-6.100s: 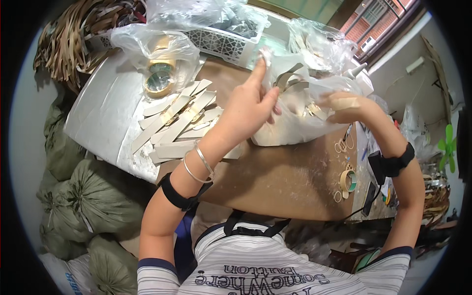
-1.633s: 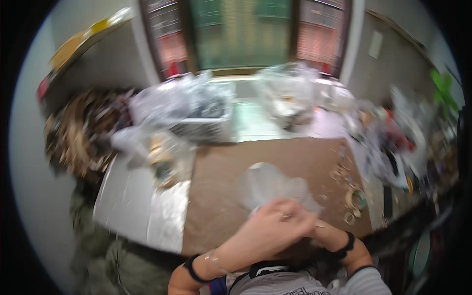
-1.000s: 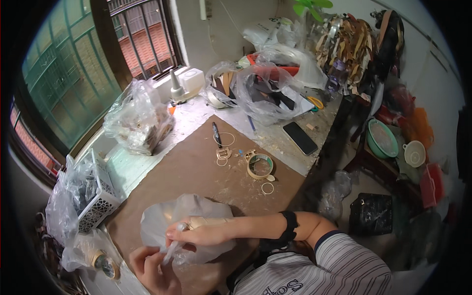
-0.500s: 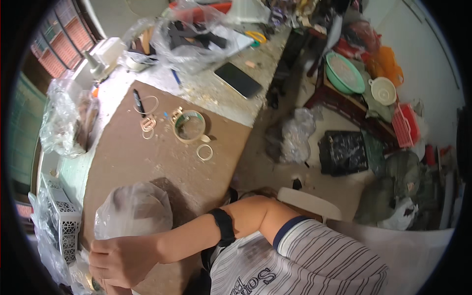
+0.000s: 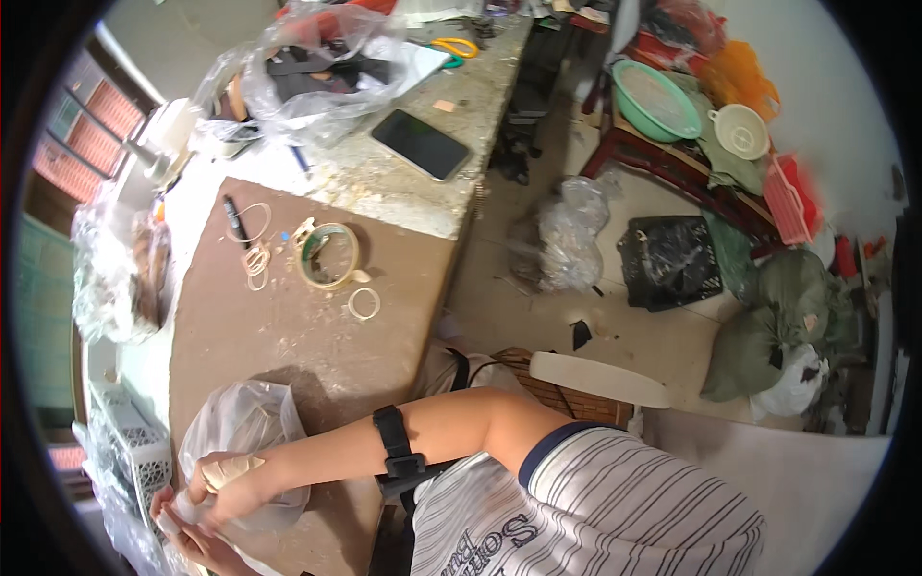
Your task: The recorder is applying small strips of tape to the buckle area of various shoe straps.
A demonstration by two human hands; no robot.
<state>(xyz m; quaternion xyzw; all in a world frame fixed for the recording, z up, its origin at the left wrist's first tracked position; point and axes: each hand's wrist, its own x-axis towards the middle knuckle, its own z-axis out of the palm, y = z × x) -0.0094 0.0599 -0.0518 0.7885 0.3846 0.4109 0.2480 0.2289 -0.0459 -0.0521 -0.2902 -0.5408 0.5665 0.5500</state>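
Observation:
A crumpled clear plastic bag [image 5: 245, 422] lies on the brown board [image 5: 288, 346] at the lower left. My right hand [image 5: 229, 488], reaching across from a forearm with a black strap, grips the bag's near edge; one finger carries a pale wrap. My left hand [image 5: 187, 542] is just below it at the picture's rim, fingers closed on the same bag edge and partly cut off. What lies inside the bag is hidden.
On the board lie a tape roll [image 5: 327, 254], a small ring [image 5: 363, 303], rubber bands [image 5: 254, 259] and a black pen [image 5: 232, 219]. A phone [image 5: 421, 144] and a full clear bag [image 5: 307, 67] sit on the stone counter. A white basket [image 5: 130, 446] stands left. Bags and sacks [image 5: 768, 326] cover the floor at right.
The view has swung to the right, bringing the floor and its bags into sight. Both hands have stayed together at the clear bag, now low at the left.

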